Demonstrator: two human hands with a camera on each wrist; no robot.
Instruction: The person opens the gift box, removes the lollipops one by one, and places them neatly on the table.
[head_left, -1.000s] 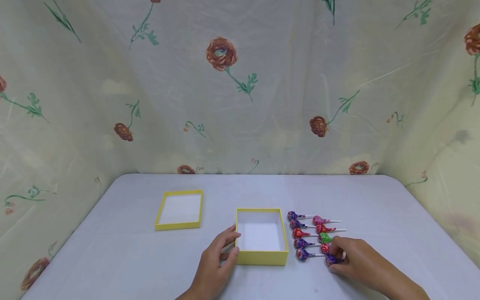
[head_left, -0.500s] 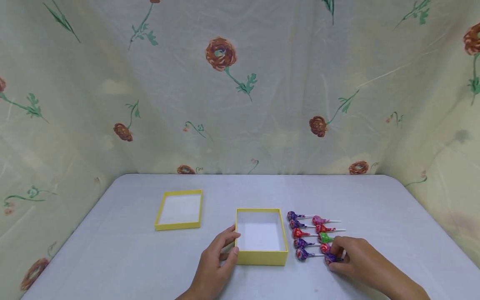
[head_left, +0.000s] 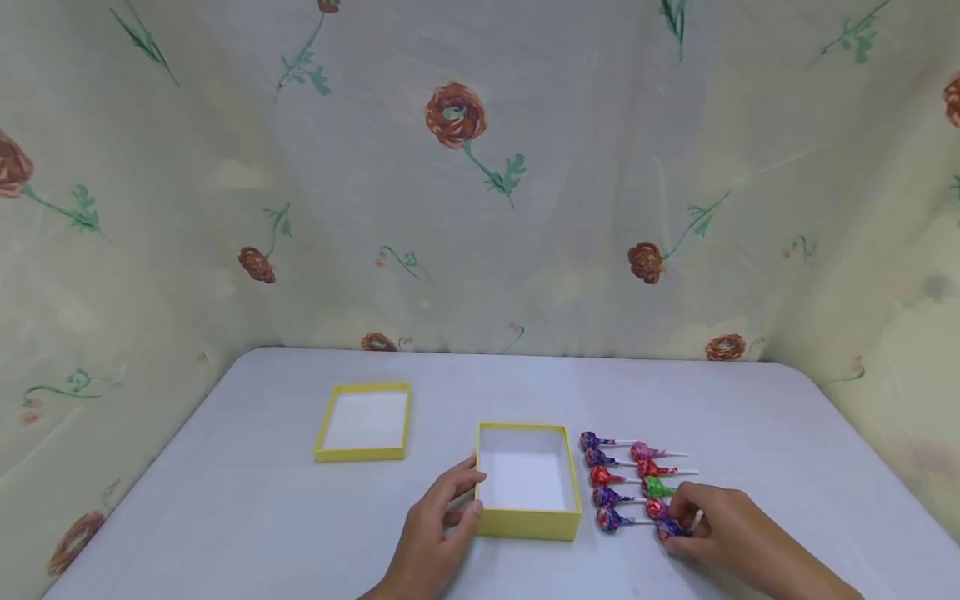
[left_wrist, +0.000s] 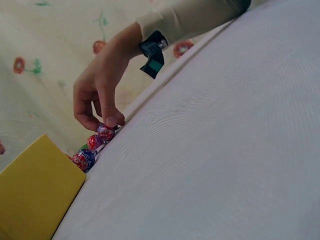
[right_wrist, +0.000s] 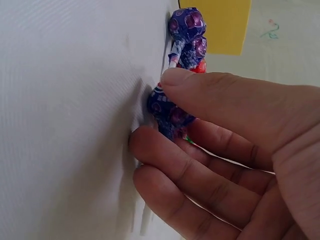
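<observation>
My right hand (head_left: 716, 525) pinches a purple-wrapped lollipop (head_left: 670, 531) at the near end of the right-hand row. In the right wrist view its thumb presses against the purple wrapper (right_wrist: 170, 110), low over the table. Other lollipops lie in two rows just beyond and to the left, among them a green one (head_left: 657, 487), a red one (head_left: 603, 476) and a purple one (head_left: 609, 520). With fingertips at its left wall, my left hand (head_left: 435, 529) rests against an open yellow box (head_left: 528, 524) whose white inside holds nothing.
A yellow-rimmed lid (head_left: 360, 455) lies with its white inside up at the left, back from the box. The white table (head_left: 247, 500) is bordered by a flowered curtain (head_left: 525, 275) at the back and sides.
The head view has shifted slightly, so everything sits a little lower and further right. Both hands keep their places at the box and the lollipop; a white stick shows again by the right fingers.
</observation>
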